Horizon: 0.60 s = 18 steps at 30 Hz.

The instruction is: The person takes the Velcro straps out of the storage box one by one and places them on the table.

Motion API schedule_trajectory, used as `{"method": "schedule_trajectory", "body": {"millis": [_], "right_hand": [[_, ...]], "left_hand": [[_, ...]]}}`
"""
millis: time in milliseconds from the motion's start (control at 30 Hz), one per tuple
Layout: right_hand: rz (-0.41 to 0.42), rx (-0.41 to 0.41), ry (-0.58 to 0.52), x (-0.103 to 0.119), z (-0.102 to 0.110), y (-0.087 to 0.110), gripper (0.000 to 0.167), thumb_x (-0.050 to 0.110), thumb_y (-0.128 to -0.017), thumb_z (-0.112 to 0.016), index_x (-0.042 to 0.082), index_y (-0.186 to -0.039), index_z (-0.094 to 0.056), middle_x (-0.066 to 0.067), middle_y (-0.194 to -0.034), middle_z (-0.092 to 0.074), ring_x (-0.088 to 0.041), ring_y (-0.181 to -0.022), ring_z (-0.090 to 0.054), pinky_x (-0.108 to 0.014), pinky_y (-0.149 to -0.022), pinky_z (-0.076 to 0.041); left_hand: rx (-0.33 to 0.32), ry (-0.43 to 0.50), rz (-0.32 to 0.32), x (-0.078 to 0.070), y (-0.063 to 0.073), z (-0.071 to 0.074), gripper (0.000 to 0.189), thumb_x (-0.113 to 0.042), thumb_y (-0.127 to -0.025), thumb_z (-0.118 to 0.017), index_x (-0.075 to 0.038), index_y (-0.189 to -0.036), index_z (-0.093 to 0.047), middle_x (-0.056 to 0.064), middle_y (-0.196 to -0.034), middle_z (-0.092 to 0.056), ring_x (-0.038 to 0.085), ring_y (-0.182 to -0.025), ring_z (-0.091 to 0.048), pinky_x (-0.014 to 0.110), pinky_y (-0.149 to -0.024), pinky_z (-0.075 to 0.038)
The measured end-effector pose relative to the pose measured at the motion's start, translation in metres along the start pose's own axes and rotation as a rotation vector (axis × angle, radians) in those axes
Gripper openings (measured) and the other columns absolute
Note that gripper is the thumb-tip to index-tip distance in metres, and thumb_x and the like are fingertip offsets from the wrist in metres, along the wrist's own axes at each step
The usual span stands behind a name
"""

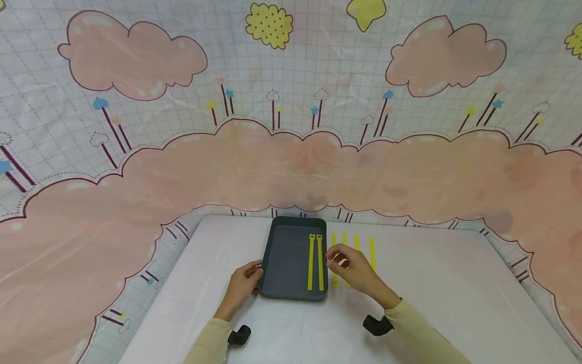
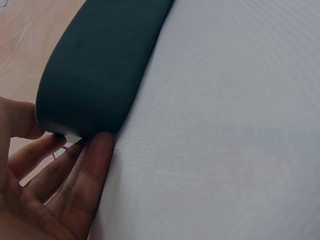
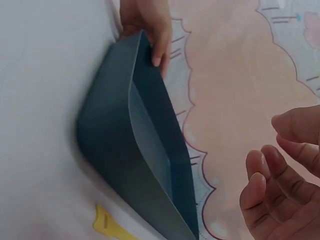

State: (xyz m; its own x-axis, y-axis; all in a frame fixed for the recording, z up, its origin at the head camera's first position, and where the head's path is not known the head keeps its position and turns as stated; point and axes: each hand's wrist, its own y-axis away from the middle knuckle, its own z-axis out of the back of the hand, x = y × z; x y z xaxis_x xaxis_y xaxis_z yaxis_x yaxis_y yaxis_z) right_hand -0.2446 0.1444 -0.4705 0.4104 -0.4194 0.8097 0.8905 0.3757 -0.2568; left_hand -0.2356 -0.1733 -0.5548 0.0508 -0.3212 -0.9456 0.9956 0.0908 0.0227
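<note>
A dark grey tray (image 1: 286,263) stands on the white table. Two yellow straps with slotted heads, one (image 1: 311,263) beside the other (image 1: 320,263), lie lengthwise along its right side. My left hand (image 1: 241,285) holds the tray's near left corner; in the left wrist view its fingers (image 2: 97,155) press against the outer wall, with the thumb at the rim. Just off the tray's right edge is my right hand (image 1: 354,268), its fingers loosely bent. In the right wrist view, nothing shows between that hand's thumb and fingers (image 3: 275,175).
Several more yellow straps (image 1: 372,253) lie on the table to the right of the tray, partly covered by my right hand and forearm. The white table (image 1: 445,293) extends to both sides. Behind it hangs a patterned cloth (image 1: 291,167) with pink clouds.
</note>
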Motion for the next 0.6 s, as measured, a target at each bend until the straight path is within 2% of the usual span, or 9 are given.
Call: {"method": "schedule_trajectory", "body": {"millis": [233, 333, 500, 600], "right_hand": [[0.135, 0.015, 0.068, -0.001, -0.008, -0.001, 0.013, 0.008, -0.090, -0.069, 0.009, -0.102, -0.064, 0.002, -0.093, -0.065, -0.007, -0.082, -0.060, -0.025, -0.065, -0.051], [0.184, 0.022, 0.146, -0.001, -0.011, -0.001, 0.015, 0.008, -0.090, -0.070, 0.010, -0.103, -0.064, 0.004, -0.095, -0.063, -0.010, -0.083, -0.060, -0.028, -0.064, -0.052], [0.229, 0.050, 0.316, -0.001, -0.016, -0.002, 0.019, 0.014, -0.090, -0.071, 0.017, -0.106, -0.062, 0.004, -0.103, -0.062, -0.012, -0.089, -0.059, -0.030, -0.071, -0.053], [0.245, 0.060, 0.368, -0.001, -0.019, -0.002, 0.020, 0.014, -0.090, -0.071, 0.018, -0.107, -0.063, 0.001, -0.108, -0.063, -0.013, -0.090, -0.058, -0.028, -0.075, -0.052]], "left_hand": [[-0.003, 0.004, 0.003, -0.001, 0.001, 0.000, 0.036, -0.010, -0.095, -0.061, -0.005, -0.131, -0.062, 0.021, -0.118, -0.069, 0.018, -0.088, -0.068, 0.028, -0.054, -0.055], [-0.008, -0.004, 0.000, -0.002, 0.001, 0.000, 0.036, -0.011, -0.095, -0.061, -0.005, -0.130, -0.063, 0.020, -0.117, -0.070, 0.017, -0.087, -0.068, 0.028, -0.054, -0.055], [-0.011, 0.001, 0.000, -0.003, 0.002, 0.000, 0.036, -0.011, -0.095, -0.062, -0.005, -0.130, -0.063, 0.021, -0.117, -0.070, 0.018, -0.088, -0.068, 0.028, -0.054, -0.055], [-0.009, 0.002, -0.001, -0.002, 0.002, 0.000, 0.036, -0.011, -0.095, -0.061, -0.005, -0.130, -0.063, 0.021, -0.118, -0.069, 0.019, -0.089, -0.069, 0.029, -0.054, -0.054]]}}
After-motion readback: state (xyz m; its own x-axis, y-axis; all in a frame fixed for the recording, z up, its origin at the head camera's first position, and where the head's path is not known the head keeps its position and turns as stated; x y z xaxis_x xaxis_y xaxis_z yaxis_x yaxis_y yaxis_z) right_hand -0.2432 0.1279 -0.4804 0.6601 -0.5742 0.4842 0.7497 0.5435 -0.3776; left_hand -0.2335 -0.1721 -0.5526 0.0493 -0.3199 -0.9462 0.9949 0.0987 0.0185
